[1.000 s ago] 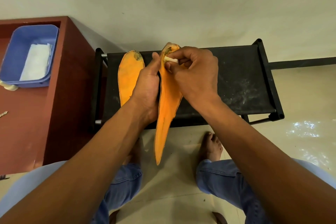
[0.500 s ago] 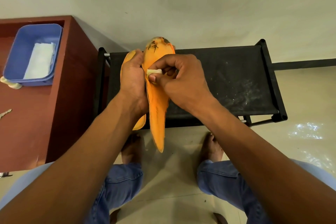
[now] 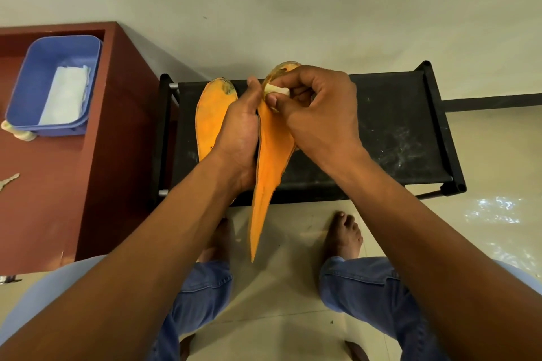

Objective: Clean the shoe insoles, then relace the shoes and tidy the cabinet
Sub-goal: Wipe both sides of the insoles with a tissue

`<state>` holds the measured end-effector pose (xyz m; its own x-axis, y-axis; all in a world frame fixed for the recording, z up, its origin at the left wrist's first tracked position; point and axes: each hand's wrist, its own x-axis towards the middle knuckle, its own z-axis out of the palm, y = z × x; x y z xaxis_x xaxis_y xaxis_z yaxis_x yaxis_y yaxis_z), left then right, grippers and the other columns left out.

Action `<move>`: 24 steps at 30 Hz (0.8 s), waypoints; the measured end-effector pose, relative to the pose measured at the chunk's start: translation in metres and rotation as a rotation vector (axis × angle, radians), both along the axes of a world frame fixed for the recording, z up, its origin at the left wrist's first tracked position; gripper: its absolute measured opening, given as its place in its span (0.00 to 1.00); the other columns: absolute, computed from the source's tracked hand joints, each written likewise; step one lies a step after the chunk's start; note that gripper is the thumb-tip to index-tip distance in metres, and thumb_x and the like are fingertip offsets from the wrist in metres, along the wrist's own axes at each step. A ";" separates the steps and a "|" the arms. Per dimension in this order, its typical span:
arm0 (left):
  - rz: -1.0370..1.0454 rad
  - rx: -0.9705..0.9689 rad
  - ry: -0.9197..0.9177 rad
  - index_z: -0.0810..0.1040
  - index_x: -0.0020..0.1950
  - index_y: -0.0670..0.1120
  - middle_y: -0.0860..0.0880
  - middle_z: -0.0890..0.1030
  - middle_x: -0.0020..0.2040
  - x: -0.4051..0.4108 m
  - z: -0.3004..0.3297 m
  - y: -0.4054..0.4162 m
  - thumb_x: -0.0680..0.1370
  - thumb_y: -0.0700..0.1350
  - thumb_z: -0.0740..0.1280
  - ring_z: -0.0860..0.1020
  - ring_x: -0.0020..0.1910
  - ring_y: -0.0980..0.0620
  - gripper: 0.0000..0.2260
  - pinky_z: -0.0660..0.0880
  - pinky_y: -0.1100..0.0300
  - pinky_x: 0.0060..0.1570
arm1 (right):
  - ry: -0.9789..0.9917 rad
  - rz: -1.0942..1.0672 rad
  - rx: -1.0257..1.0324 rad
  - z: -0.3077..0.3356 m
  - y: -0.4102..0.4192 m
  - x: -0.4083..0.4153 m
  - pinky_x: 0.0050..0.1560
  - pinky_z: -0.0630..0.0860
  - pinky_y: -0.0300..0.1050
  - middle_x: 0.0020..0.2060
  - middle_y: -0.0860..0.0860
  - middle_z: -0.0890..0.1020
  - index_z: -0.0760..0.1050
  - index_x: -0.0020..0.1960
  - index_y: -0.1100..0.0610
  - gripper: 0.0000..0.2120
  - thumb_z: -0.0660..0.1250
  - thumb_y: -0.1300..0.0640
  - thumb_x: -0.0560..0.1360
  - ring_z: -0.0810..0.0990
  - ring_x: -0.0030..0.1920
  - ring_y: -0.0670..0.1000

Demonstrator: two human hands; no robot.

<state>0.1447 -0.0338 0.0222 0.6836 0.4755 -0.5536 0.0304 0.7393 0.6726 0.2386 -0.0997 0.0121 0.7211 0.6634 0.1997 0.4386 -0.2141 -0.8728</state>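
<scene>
Since half a second ago the held insole [image 3: 271, 155] has turned edge-on, and the right hand [image 3: 316, 114] with its white wipe [image 3: 277, 91] has moved up to the worn tip, uncovering the second insole [image 3: 212, 117].

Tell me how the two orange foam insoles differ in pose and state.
The held orange foam insole is off the rack, gripped by the left hand, while the right hand presses a small white pad on its top. The other orange foam insole lies flat and untouched on the black rack. Both show dark stains at the far end.

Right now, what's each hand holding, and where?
Left hand grips the orange insole along its upper edge; right hand pinches a small white wipe against its stained top.
</scene>
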 end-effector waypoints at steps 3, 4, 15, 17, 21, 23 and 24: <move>0.035 -0.057 -0.006 0.80 0.65 0.43 0.41 0.86 0.54 -0.002 -0.001 0.008 0.86 0.62 0.50 0.87 0.51 0.45 0.29 0.82 0.52 0.55 | 0.049 0.087 -0.041 -0.001 0.002 -0.005 0.48 0.81 0.40 0.42 0.42 0.86 0.86 0.48 0.51 0.06 0.79 0.57 0.71 0.82 0.43 0.41; 0.050 -0.069 -0.003 0.80 0.66 0.42 0.41 0.86 0.53 -0.003 0.000 0.011 0.86 0.62 0.50 0.87 0.50 0.45 0.29 0.82 0.51 0.54 | 0.056 0.122 -0.053 -0.001 0.002 -0.008 0.46 0.80 0.40 0.41 0.42 0.85 0.86 0.47 0.50 0.06 0.79 0.57 0.71 0.82 0.42 0.41; 0.055 -0.089 0.005 0.81 0.60 0.43 0.43 0.87 0.46 0.001 0.003 -0.002 0.87 0.61 0.51 0.87 0.44 0.48 0.27 0.85 0.55 0.44 | -0.010 0.028 0.008 0.003 0.001 -0.007 0.46 0.80 0.36 0.40 0.40 0.85 0.86 0.46 0.51 0.04 0.78 0.57 0.72 0.82 0.42 0.40; 0.030 -0.059 -0.003 0.81 0.63 0.44 0.44 0.88 0.48 0.002 0.003 -0.008 0.87 0.60 0.51 0.87 0.46 0.48 0.26 0.85 0.55 0.43 | -0.026 -0.024 0.012 0.002 0.001 -0.001 0.46 0.82 0.41 0.40 0.40 0.85 0.86 0.47 0.51 0.04 0.77 0.56 0.73 0.82 0.43 0.41; 0.018 -0.038 -0.018 0.80 0.66 0.44 0.43 0.87 0.52 0.002 0.004 -0.011 0.87 0.61 0.51 0.87 0.48 0.47 0.26 0.85 0.53 0.45 | -0.034 -0.037 0.010 0.002 0.000 0.002 0.47 0.83 0.44 0.41 0.40 0.84 0.85 0.48 0.52 0.04 0.77 0.56 0.74 0.83 0.44 0.42; 0.032 -0.053 -0.061 0.78 0.69 0.42 0.41 0.86 0.57 0.001 0.007 -0.009 0.86 0.62 0.51 0.86 0.52 0.45 0.29 0.84 0.52 0.51 | -0.011 0.009 0.004 0.003 0.001 0.001 0.48 0.83 0.44 0.42 0.41 0.85 0.86 0.49 0.52 0.05 0.77 0.57 0.73 0.84 0.44 0.42; 0.045 -0.061 -0.088 0.76 0.72 0.41 0.39 0.85 0.59 0.000 0.007 -0.007 0.86 0.63 0.51 0.86 0.53 0.45 0.30 0.83 0.51 0.54 | 0.005 0.040 -0.006 0.003 0.002 0.000 0.48 0.83 0.44 0.42 0.41 0.85 0.86 0.49 0.52 0.05 0.77 0.57 0.73 0.83 0.43 0.42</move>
